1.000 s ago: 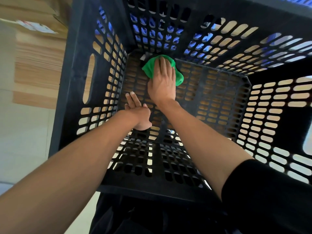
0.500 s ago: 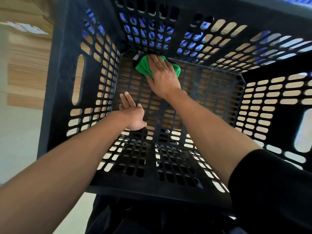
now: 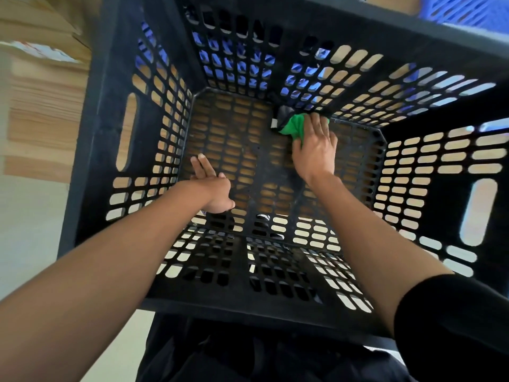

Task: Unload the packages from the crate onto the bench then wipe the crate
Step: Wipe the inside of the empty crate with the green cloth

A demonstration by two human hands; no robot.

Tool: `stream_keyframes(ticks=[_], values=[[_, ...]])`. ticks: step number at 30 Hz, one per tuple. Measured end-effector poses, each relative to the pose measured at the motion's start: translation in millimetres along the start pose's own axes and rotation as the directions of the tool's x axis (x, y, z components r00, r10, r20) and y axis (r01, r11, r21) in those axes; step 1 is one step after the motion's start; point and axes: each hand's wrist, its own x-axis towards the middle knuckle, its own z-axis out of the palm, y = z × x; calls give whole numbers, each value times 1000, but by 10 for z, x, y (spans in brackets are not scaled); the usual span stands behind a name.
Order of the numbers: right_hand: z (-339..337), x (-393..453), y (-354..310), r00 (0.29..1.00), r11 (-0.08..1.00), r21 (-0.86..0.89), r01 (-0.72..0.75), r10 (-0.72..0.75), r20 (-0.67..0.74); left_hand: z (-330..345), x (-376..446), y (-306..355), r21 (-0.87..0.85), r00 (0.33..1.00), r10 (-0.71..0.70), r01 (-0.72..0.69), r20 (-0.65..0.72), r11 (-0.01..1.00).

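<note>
- Under the head camera, filling most of the view: black slotted crate, seen from above, open top toward the camera, no packages inside it.
- Crate walls perforated with oval slots; long handle slot in the left wall and another in the right wall.
- Crate floor also slotted, dark, some scuffing near the centre; pale wood grain shows through the floor slots.
- Wooden tabletop visible left of the crate, light planks; a pale blurred thing at the top-left edge, cannot tell what.
- Blue slotted crate beyond the far wall, top right; blue also shows through the far-wall slots.
- Both forearms reach down into the black crate; black sleeve on the right arm, left arm bare.
- Dark clothing of the person at the bottom edge, below the near rim.
- Right hand at the far side of the crate floor, right of centre, palm down, fingers fairly straight and pressing on the cloth.
- Left hand on the floor near the left wall, fingers straight, flat, holding nothing, thumb out to the right.
- Green cloth bunched under the right hand, against the base of the far wall; a dark-and-white bit pokes out at its left edge, unclear what.
- Hands well apart.
</note>
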Motion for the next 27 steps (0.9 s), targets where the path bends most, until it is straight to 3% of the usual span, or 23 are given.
stream_keyframes(ticks=[4, 9, 16, 27], values=[[62, 108, -516, 983, 984, 3, 180, -180, 33, -13, 12, 3, -2, 1000, -6, 6, 3, 1000], [184, 373, -1107, 899, 908, -13, 418, -412, 147, -12, 31, 9, 9, 999, -32, 32, 8, 999], [118, 351, -818, 912, 919, -64, 390, -375, 168, 1, 59, -19, 10, 1000, -14, 14, 19, 1000], [-155, 32, 218, 996, 995, -44, 91, -91, 2, 16, 90, -40, 5, 1000, 6, -6, 22, 1000]])
